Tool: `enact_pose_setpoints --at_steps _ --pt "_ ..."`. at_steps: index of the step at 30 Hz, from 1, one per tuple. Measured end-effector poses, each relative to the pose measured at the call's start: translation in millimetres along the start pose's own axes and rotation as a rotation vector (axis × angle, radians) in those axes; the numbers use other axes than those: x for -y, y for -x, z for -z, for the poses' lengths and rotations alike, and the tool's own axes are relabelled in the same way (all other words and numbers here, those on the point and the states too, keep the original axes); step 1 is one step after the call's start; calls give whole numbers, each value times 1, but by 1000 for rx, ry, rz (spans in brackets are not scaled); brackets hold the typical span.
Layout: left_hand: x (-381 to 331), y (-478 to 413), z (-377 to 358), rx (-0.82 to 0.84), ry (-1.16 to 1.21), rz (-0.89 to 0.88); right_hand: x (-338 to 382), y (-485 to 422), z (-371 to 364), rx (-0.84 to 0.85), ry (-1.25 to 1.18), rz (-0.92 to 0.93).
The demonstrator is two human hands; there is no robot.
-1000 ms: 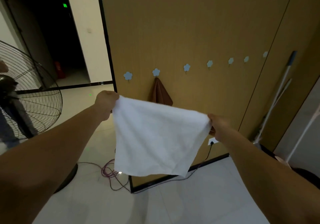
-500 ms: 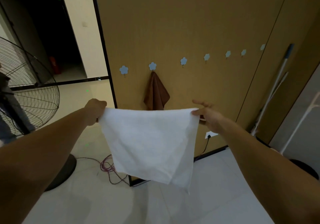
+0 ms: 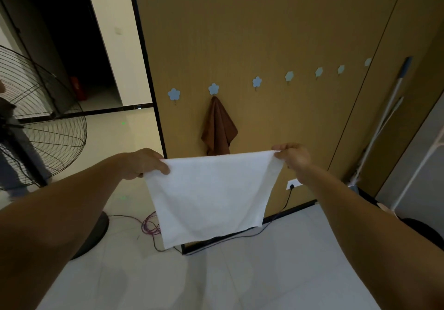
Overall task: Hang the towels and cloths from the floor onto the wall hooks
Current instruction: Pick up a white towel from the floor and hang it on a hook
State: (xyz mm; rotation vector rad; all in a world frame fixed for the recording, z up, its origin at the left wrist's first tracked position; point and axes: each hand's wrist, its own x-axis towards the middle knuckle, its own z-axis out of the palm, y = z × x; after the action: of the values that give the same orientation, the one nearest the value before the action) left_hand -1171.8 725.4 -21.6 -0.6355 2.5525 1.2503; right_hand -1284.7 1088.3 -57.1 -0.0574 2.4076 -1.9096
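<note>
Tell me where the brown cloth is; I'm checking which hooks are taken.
In the head view, the brown cloth hangs on the second flower hook from the left, just above the white towel.

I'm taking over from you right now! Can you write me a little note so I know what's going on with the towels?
Left hand: grips the top left corner of the white square towel.
Right hand: pinches its top right corner; the towel hangs spread in the air.
Done: the brown cloth hangs on the second blue flower-shaped hook.
Left: hang the white towel on a free hook, perhaps the third hook. No other cloths in view.
</note>
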Motion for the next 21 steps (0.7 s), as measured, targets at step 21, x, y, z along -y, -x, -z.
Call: enact_pose_setpoints --at_steps 21 --pt "-7 -3 -14 -746 -207 -313 12 -28 -10 -40 322 187"
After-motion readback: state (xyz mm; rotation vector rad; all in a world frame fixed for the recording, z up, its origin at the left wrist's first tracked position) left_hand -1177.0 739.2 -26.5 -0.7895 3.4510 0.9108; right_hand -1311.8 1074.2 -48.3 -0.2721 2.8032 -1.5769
